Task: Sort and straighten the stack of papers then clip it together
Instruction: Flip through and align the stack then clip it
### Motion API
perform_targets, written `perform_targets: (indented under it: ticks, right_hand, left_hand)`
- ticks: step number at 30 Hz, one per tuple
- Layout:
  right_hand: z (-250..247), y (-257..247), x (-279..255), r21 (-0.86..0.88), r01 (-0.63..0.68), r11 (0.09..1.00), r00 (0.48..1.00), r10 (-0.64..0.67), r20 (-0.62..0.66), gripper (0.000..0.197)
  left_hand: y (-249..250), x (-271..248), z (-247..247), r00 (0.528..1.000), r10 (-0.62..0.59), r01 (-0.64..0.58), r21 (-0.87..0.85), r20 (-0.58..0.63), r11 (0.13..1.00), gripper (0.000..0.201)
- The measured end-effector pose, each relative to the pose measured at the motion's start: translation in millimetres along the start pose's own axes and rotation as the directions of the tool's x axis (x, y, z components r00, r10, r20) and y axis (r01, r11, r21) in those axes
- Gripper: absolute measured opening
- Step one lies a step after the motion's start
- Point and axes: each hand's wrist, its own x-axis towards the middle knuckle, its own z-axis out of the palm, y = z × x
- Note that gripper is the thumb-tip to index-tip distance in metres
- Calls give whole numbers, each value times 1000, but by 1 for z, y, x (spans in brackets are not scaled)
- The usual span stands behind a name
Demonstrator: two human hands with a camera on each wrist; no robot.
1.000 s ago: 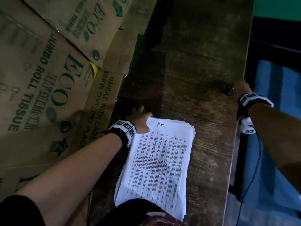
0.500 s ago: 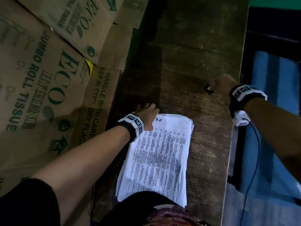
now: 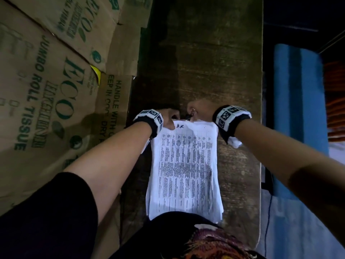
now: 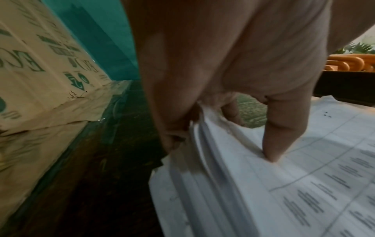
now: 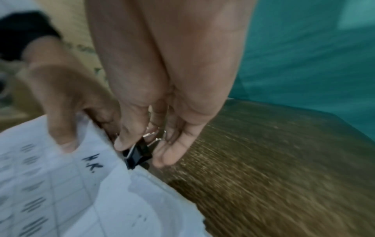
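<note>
With my left hand (image 3: 169,120) pinching the far edge of the paper stack (image 3: 184,169) lifted, my right hand (image 3: 199,111) squeezes the binder clip (image 5: 138,154) at that edge; I should seat it fully before releasing.

One paper stack (image 3: 184,165), one binder clip (image 5: 138,154), two hands (image 3: 169,118).
</note>
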Motion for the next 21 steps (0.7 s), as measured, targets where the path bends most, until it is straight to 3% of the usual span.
perform_targets:
  ticks: [8, 15, 21]
  right_hand:
    - [-6, -21, 2, -121, 27, 992, 1000, -24, 19, 32]
    - [-16, -33, -1, -223, 46, 974, 997, -33, 63, 35]
    - [-21, -40, 0, -232, 38, 972, 999, -33, 24, 31]
  left_hand:
    - [-13, -3, 15, 995, -97, 89, -188, -35, 978, 53]
    - [-15, -8, 12, 994, -75, 51, -261, -85, 964, 38]
    - [-17, -14, 12, 990, -27, -15, -294, -136, 956, 37]
